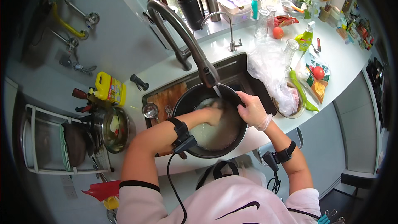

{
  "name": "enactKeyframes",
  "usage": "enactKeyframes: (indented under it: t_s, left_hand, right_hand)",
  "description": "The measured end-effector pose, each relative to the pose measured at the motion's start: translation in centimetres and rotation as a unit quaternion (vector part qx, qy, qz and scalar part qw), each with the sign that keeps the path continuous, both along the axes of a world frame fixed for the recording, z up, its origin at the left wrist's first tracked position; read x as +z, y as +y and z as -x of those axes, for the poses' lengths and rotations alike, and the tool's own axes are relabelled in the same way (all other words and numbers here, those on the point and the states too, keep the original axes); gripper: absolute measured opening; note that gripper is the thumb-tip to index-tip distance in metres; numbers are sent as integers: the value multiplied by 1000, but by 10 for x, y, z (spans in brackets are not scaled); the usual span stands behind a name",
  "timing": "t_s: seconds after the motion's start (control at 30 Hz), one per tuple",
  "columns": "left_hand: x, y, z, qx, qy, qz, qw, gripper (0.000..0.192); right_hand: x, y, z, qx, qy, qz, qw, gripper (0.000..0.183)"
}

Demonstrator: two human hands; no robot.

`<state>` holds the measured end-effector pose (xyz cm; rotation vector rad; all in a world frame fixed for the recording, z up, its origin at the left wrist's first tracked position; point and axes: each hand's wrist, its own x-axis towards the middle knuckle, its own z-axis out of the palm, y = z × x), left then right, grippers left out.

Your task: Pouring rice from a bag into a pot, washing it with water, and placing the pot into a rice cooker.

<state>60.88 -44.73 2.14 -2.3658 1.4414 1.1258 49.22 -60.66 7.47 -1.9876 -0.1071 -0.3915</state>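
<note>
A dark round pot (192,95) stands over the sink, filled with cloudy, whitish water (214,137). My left hand (213,115) reaches down inside it, and its fingers are hidden by the water, so what they hold cannot be seen. With my right hand (253,111), in a clear disposable glove, I grip the pot's right rim, thumb on top. Above the pot's far rim hangs the pull-down faucet's spray head (208,76). A stream of water (217,91) runs from it into the pot.
The sink (266,91) holds a wooden cutting board (166,95) and a metal ladle (150,110). At right are a plastic bag (269,65), a bowl of meat (293,99) and green peppers (298,87). A yellow jug (110,88) and a metal bowl (115,137) stand left.
</note>
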Motion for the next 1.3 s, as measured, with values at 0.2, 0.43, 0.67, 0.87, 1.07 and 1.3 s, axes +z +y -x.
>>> enactKeyframes:
  t_s: [0.2,0.43,0.67,0.87,1.07,1.3]
  left_hand:
    - [16,-5,44,-134,162,-93,973,47]
    - [66,48,-11,-66,76,-64,993,41]
    - [104,68,-7,71,-124,156,977,38]
    - [94,102,14,250,-272,355,859,49]
    - [35,147,2,392,-45,447,803,44]
    - [44,148,-30,337,-157,455,809,42]
  right_hand:
    - [-5,-1,-2,-5,26,3,1000,37]
    - [6,1,0,0,34,34,999,37]
    - [-10,-3,-3,-25,59,-32,997,37]
    - [-2,3,-1,-45,65,-57,995,33]
    - [-10,7,-5,-46,42,-69,996,34]
    - [-20,16,-24,-33,74,-87,993,41]
